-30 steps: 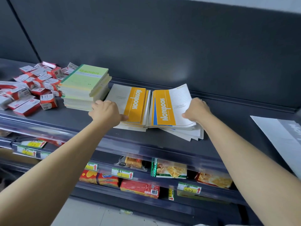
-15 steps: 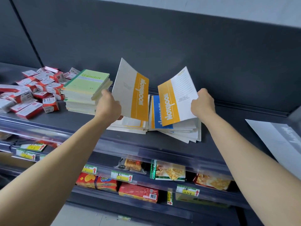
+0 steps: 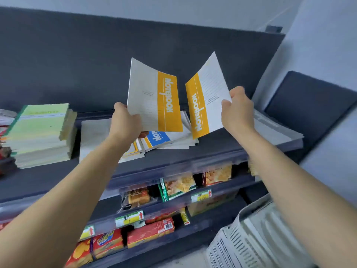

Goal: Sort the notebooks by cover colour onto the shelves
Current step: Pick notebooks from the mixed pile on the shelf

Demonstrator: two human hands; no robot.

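Left to right, off our fingers:

- Well left of our left fingers, green notebook stack lies flat on the top shelf. Red boxes sit beyond it at the frame edge (too blurred to read).
- Left hand: fingers curled round the lower left corner of the left yellow notebook, gripping it. The cover is held upright above the shelf, yellow band on the side away from the fingers, "Notebook" print running vertically.
- Just below and behind those fingers, the loose pile of white-covered notebooks is fanned out on the top shelf. A blue notebook shows in it, under the held cover.
- Between the two hands, the two held notebooks are apart, not touching.
- Right hand: fingers clamped on the right edge of the right yellow notebook. It is tilted, yellow band on the far side from the fingers, clear of the shelf.
- Right of our right fingers, grey sheets lie flat at the shelf end.
- Below both hands, the lower shelves hold snack packs behind price tags.
- Below the right forearm is a white basket.
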